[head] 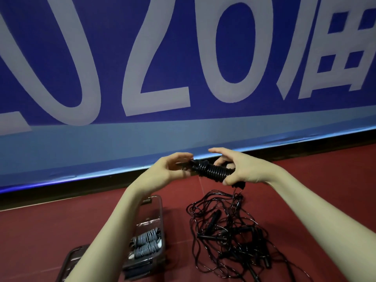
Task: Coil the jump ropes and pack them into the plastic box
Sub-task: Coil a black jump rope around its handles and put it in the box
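A large blue banner [183, 58] filled the upper part of the view, printed with oversized pale grey numerals [156, 64] and part of a blocky character [343, 47] at its right edge. A lighter blue band [101, 143] ran along the banner's lower portion, its bottom hem glossy and slightly wrinkled. Beneath it, a dark strip [61, 192] met the dark red floor [305, 190], which was crossed by a thin pale line [202, 187].

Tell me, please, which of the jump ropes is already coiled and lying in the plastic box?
The grey jump rope, wound tight inside the plastic box. The black one is held in both hands; the others lie tangled on the floor.
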The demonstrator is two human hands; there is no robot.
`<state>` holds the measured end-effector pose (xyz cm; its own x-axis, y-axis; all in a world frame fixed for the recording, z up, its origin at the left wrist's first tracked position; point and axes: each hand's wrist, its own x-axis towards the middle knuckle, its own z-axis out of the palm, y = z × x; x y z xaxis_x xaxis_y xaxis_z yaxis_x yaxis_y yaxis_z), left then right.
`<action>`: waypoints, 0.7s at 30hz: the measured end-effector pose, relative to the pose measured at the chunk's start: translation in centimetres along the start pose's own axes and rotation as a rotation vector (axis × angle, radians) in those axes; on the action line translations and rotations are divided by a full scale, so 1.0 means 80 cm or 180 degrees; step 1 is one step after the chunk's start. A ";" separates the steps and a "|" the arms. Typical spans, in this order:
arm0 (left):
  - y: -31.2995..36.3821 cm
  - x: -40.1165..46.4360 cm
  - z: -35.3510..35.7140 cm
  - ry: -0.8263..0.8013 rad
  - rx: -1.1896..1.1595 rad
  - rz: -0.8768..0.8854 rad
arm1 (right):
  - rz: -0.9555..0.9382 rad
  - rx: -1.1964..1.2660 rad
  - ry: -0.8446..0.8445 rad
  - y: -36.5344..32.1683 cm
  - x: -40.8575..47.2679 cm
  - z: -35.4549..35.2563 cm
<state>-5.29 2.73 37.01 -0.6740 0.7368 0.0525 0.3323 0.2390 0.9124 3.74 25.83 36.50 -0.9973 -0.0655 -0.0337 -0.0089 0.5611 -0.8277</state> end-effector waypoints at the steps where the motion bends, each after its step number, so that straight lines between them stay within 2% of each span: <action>1: -0.010 0.003 -0.001 -0.0002 0.0117 -0.0066 | 0.0019 -0.0035 0.0021 0.006 0.007 0.010; 2: -0.021 0.008 -0.001 0.0036 0.0347 -0.0099 | 0.0001 -0.0072 0.0045 0.013 0.016 0.020; 5: -0.060 0.026 -0.004 0.0107 0.1850 -0.0254 | -0.0093 -0.0189 0.0229 0.035 0.046 0.053; 6: -0.074 0.029 -0.005 0.0062 0.2120 -0.0355 | -0.0106 -0.0128 0.0281 0.042 0.054 0.063; 10: -0.128 0.027 -0.011 0.0066 0.2305 -0.0598 | -0.0067 0.0098 0.0168 0.068 0.085 0.105; 14: -0.171 0.012 -0.035 0.0238 0.2829 -0.0634 | -0.0059 0.0357 0.0234 0.081 0.123 0.158; 18: -0.217 -0.010 -0.070 0.0408 0.2608 -0.0871 | -0.0013 0.0598 0.0216 0.096 0.169 0.224; 21: -0.259 -0.028 -0.092 0.0326 0.2601 -0.1025 | 0.0149 0.0961 -0.0037 0.113 0.199 0.270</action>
<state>-15.52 -8.50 20.99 -0.8590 0.5049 -0.0853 0.4573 0.8313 0.3158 -10.61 12.06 16.40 -0.9952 -0.0556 -0.0807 0.0610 0.2932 -0.9541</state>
